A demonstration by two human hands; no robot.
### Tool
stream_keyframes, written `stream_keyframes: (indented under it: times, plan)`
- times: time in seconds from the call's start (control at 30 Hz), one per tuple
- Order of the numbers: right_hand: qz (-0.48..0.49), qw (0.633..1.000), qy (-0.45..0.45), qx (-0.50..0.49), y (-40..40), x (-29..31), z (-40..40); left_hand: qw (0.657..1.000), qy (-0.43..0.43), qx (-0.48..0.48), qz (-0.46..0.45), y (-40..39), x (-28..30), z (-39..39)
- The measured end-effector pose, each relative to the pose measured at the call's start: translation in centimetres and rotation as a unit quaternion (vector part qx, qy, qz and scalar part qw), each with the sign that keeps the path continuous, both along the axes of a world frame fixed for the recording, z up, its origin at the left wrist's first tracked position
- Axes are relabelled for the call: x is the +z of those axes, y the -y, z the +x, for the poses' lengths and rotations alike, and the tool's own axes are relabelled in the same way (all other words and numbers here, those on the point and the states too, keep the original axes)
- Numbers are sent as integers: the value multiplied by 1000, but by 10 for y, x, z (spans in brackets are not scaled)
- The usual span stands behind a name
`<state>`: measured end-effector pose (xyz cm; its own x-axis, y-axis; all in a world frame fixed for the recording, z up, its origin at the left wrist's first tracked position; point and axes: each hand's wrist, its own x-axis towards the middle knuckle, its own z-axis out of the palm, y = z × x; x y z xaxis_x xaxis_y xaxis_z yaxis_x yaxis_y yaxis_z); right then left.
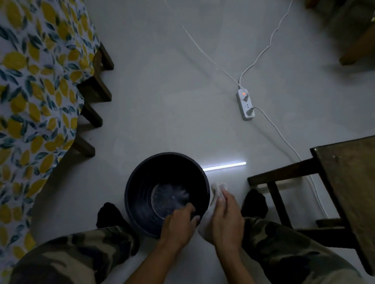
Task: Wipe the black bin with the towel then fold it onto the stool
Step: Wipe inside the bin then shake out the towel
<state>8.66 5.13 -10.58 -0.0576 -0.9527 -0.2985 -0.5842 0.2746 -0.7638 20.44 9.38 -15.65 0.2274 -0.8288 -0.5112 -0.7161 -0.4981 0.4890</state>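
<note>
Black plastic makes up the single round bin, which stands upright on the pale floor between the person's two knees in camouflage trousers; nothing lies inside it, only a dull, scuffed bottom showing. One white towel is in view, bunched against the outer wall of the bin on its right side. The right hand lies over the towel with fingers extended along it, pressing it to the bin's side, so the cloth shows both beyond the fingertips and below the palm. The left hand is curled over the near rim, fingers hooked inside and thumb outside, gripping the bin. One dark wooden stool stands just to the right of the person's right leg, well clear of the towel, its top bare. Two black-socked feet flank the bin. One white power strip with an orange light lies farther out on the floor, with white cables running from it. At the left edge hangs one lemon-print cloth over dark wooden legs.
</note>
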Motion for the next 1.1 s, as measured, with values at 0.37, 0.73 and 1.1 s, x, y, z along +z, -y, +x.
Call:
stream_keyframes:
  times: [0.37,0.73,1.1]
  plan:
    - [-75,990,99,72,-40,108,30,961,-195,194,-26,15,161,11]
    - [-143,951,233,146,-53,230,25,760,-523,337,-189,-25,275,13]
    - [-131,957,227,124,-41,306,-11,762,-535,219,-291,-55,354,24]
